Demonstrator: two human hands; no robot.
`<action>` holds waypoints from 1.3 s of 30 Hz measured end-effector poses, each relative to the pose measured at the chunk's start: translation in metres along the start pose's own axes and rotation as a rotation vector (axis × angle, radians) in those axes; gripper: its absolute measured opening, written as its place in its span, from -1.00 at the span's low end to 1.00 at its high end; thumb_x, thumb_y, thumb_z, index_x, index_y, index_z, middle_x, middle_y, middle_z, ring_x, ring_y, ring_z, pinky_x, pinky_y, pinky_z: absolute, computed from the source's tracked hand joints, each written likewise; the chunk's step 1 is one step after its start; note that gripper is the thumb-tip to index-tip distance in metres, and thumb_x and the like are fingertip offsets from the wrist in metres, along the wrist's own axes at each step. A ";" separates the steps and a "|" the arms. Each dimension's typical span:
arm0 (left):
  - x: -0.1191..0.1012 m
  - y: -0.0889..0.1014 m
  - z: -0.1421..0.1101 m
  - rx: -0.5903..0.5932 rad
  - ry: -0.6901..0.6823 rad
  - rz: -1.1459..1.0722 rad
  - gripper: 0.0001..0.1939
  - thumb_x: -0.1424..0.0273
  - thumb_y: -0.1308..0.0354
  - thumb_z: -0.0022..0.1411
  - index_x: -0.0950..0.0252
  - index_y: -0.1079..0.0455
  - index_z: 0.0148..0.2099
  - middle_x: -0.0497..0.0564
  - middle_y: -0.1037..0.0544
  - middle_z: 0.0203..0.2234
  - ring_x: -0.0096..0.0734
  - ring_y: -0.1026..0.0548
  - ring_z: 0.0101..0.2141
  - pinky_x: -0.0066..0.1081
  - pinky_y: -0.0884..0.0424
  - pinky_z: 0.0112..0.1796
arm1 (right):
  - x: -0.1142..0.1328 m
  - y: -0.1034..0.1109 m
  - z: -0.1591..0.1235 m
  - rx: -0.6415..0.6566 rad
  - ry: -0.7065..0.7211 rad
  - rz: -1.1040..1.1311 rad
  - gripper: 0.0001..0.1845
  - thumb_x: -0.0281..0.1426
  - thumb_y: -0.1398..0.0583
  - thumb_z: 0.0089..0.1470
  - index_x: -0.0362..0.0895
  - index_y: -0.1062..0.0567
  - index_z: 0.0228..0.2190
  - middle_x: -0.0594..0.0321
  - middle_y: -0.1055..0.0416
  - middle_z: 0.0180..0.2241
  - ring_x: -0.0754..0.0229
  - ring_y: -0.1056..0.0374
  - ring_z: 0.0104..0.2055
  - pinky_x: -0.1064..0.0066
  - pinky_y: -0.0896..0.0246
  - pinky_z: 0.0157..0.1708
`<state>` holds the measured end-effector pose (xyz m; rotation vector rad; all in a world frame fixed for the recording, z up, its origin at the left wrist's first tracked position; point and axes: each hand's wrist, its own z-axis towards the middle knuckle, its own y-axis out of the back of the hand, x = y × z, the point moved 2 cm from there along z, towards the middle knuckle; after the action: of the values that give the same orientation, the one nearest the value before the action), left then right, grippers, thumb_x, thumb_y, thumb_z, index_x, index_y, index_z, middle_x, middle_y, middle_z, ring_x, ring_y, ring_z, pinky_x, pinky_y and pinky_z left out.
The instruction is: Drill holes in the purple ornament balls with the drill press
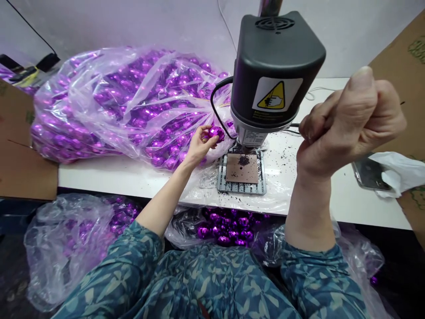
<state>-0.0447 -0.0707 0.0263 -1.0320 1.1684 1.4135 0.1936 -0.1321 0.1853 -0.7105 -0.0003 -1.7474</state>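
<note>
My left hand (200, 144) pinches a shiny purple faceted ball (216, 132) between thumb and fingers, just left of the drill press (277, 66). On the press's right side my right hand (353, 117) is raised and closed in a fist around the drill press lever, which the fingers almost wholly hide. Under the drill head, a brown board (241, 175) with a small dark hole lies on the slotted metal base (222, 186). Dark shavings (245, 160) are heaped on the board and scattered around it. The drill's tip is hidden by the motor housing.
A large clear bag of purple balls (133, 102) fills the table's left side. More purple balls (229, 228) sit in plastic below the front edge. A phone (370, 173) and white tissue (400, 166) lie at right. Cardboard (25, 141) stands at both sides.
</note>
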 end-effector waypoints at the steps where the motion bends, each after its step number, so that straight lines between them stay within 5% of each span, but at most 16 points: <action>1: -0.001 0.000 -0.007 0.058 0.072 -0.135 -0.60 0.23 -0.29 0.35 0.18 -0.36 0.16 0.08 -0.58 -0.08 -0.42 -0.58 -0.30 -0.35 -0.59 -0.25 | 0.000 0.000 0.000 -0.006 -0.002 -0.004 -0.41 -0.15 -0.22 0.18 -0.10 -0.04 -0.67 0.46 0.08 -0.76 0.46 0.01 -0.74 0.42 0.22 -0.67; 4: -0.001 -0.006 -0.023 0.216 0.214 -0.381 -0.61 0.22 -0.27 0.37 0.17 -0.39 0.18 0.08 -0.61 -0.06 -0.44 -0.61 -0.30 -0.39 -0.60 -0.27 | 0.000 0.000 0.000 -0.015 -0.008 -0.004 -0.41 -0.14 -0.22 0.17 -0.10 -0.05 -0.66 0.47 0.08 -0.76 0.47 0.02 -0.75 0.42 0.22 -0.68; 7: 0.006 -0.019 -0.033 0.256 0.215 -0.417 -0.58 0.17 -0.32 0.34 0.17 -0.45 0.17 0.08 -0.63 -0.01 -0.41 -0.62 -0.21 -0.40 -0.60 -0.23 | 0.001 -0.001 0.000 -0.004 -0.010 0.008 -0.42 -0.14 -0.22 0.17 -0.10 -0.05 -0.66 0.47 0.06 -0.77 0.47 0.01 -0.75 0.42 0.22 -0.68; 10: 0.015 -0.033 -0.040 0.256 0.128 -0.378 -0.52 0.03 -0.34 0.30 0.19 -0.48 0.12 0.07 -0.65 -0.04 -0.36 -0.62 -0.15 -0.34 -0.60 -0.14 | 0.003 -0.001 0.000 -0.001 -0.025 0.019 -0.44 -0.13 -0.23 0.15 -0.09 -0.08 -0.64 0.48 0.04 -0.76 0.46 0.01 -0.75 0.41 0.24 -0.68; 15: 0.024 -0.049 -0.046 0.271 -0.029 -0.245 -0.42 0.08 -0.44 0.20 0.23 -0.46 0.16 0.11 -0.64 0.00 -0.23 -0.60 0.01 -0.15 -0.51 0.12 | 0.006 -0.001 -0.001 0.016 -0.042 -0.030 -0.42 -0.04 -0.23 0.10 -0.08 -0.07 -0.63 0.48 0.05 -0.76 0.44 0.01 -0.74 0.37 0.21 -0.68; 23: 0.035 -0.059 -0.048 0.344 -0.071 -0.129 -0.36 0.20 -0.47 0.17 0.31 -0.40 0.21 0.23 -0.59 0.07 -0.13 -0.60 0.03 -0.04 -0.50 0.14 | 0.004 -0.001 -0.003 0.022 -0.012 0.003 -0.47 -0.14 -0.19 0.19 -0.09 -0.05 -0.60 0.46 0.07 -0.74 0.45 0.02 -0.74 0.39 0.24 -0.68; 32: 0.030 -0.067 -0.064 0.301 -0.407 0.182 -0.47 0.33 -0.42 0.23 0.26 -0.40 0.19 0.20 -0.56 0.12 -0.07 -0.54 0.15 0.00 -0.48 0.18 | 0.004 0.000 -0.005 0.019 -0.014 0.023 -0.47 -0.14 -0.20 0.18 -0.09 -0.05 -0.60 0.48 0.07 -0.75 0.44 0.05 -0.74 0.38 0.23 -0.66; 39: 0.030 -0.076 -0.069 0.277 -0.265 0.059 -0.45 0.20 -0.42 0.24 0.26 -0.38 0.18 0.20 -0.58 0.09 -0.08 -0.56 0.10 -0.02 -0.47 0.17 | 0.005 0.001 -0.009 0.008 0.024 0.009 -0.45 -0.17 -0.21 0.20 -0.10 -0.06 -0.63 0.46 0.05 -0.76 0.44 0.05 -0.73 0.38 0.21 -0.65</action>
<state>0.0269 -0.1308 -0.0258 -0.6025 1.1650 1.3414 0.1901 -0.1401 0.1798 -0.6832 0.0122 -1.7467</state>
